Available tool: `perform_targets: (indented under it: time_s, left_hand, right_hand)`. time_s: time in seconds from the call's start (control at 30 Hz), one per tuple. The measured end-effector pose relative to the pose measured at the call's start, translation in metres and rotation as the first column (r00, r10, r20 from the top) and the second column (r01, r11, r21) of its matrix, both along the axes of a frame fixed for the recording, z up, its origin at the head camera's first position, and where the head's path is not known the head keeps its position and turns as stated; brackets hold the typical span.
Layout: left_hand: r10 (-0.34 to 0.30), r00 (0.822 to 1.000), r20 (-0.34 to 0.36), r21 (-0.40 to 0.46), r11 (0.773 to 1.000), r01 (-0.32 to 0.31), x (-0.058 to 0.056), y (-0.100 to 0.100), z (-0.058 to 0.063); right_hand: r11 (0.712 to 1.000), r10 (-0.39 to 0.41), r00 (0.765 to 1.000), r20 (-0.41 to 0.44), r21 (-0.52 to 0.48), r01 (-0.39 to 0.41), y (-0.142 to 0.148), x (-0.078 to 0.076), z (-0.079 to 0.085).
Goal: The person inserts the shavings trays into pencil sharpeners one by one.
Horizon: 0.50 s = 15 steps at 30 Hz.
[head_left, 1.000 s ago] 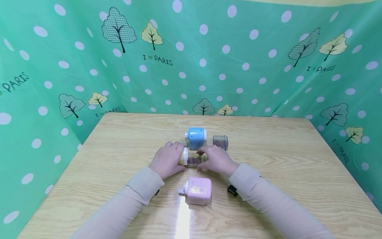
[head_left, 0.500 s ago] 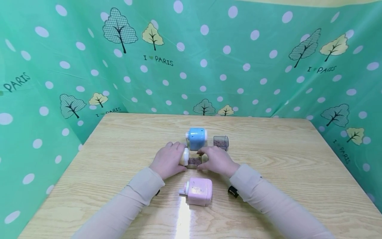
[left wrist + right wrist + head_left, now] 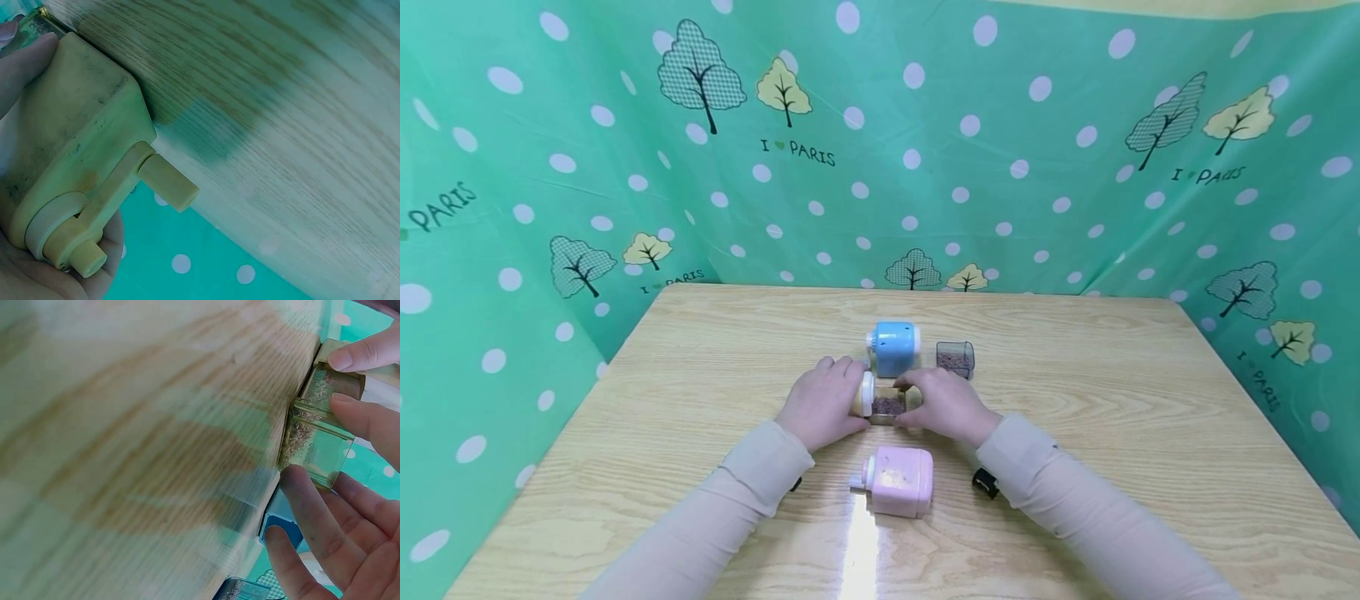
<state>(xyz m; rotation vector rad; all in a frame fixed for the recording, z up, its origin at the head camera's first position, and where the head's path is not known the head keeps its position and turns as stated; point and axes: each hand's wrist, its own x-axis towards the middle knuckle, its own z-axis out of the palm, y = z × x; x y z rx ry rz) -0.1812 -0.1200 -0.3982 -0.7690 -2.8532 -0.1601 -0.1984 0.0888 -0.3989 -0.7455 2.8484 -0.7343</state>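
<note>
My left hand [image 3: 820, 404] grips a pale yellow crank pencil sharpener [image 3: 87, 119], which lies on its side with its crank handle [image 3: 112, 194] pointing away from the right hand. A see-through yellowish shavings drawer [image 3: 315, 440], holding pencil shavings, is partly out of the sharpener's end. Thumb and fingers of my right hand [image 3: 943, 402] pinch this drawer from opposite sides. Most of the sharpener's body is hidden behind the left hand in the head view.
A blue pencil sharpener [image 3: 895, 350] lies just beyond the hands, with a dark see-through drawer of shavings [image 3: 954, 358] to its right. Nearer the front lies a pink pencil sharpener [image 3: 901, 482]. All rest on a wood-grain table [image 3: 1097, 367], with a green curtain [image 3: 880, 125] behind.
</note>
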Motion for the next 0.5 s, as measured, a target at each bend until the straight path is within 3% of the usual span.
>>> perform_targets:
  time_s: [0.5]
  left_hand:
    - [0.002, 1.0, -0.001, -0.006, 1.0, -0.002, 0.0001, -0.0004, 0.0006]
  right_hand:
    - [1.0, 0.009, 1.0, -0.006, -0.01, -0.009, -0.0031, 0.0017, -0.0002]
